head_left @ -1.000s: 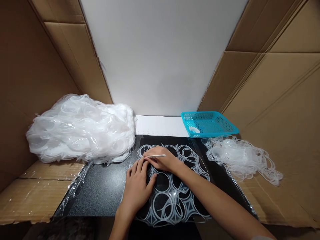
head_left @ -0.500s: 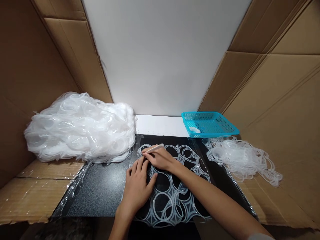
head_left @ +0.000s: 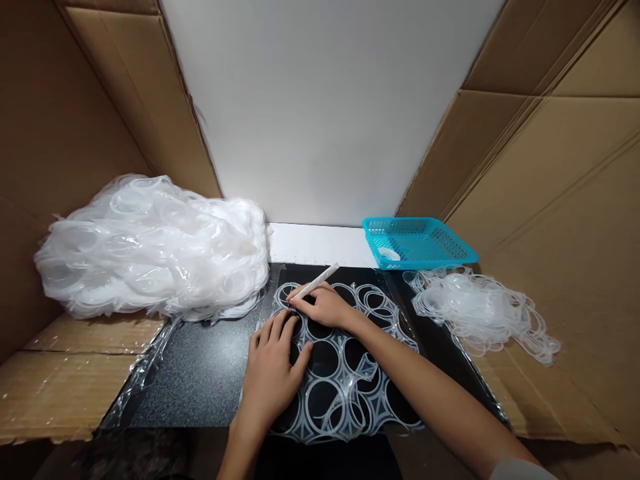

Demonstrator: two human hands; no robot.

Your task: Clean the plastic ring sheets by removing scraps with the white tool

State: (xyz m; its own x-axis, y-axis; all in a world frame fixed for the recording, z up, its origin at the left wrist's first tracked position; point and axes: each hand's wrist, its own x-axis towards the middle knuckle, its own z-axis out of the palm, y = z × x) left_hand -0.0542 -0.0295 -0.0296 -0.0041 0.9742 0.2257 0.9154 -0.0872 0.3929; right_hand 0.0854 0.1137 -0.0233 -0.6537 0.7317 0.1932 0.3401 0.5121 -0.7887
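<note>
A clear plastic sheet [head_left: 345, 385] with round cut-outs and loose rings lies on the dark work surface in front of me. My left hand [head_left: 274, 360] rests flat on its left part, palm down with the fingers spread. Beyond it, my right hand [head_left: 320, 305] grips a slim white pen-like tool [head_left: 317, 283]. The tool slants up to the right, and its lower end is at a ring near the sheet's far left corner. My fingers partly hide that tip.
A large stack of translucent ring-patterned sheets [head_left: 155, 247] stands at the left. At the back right is a blue mesh basket [head_left: 425, 243] with a small white piece [head_left: 389, 254] inside. A heap of clear plastic offcuts [head_left: 480, 308] lies before it. Cardboard walls [head_left: 560, 220] flank both sides.
The white tool has tipped more upright, its upper end rising to the right. My right hand has turned slightly with it. My left hand stays on the sheet, and the view has shifted a little.
</note>
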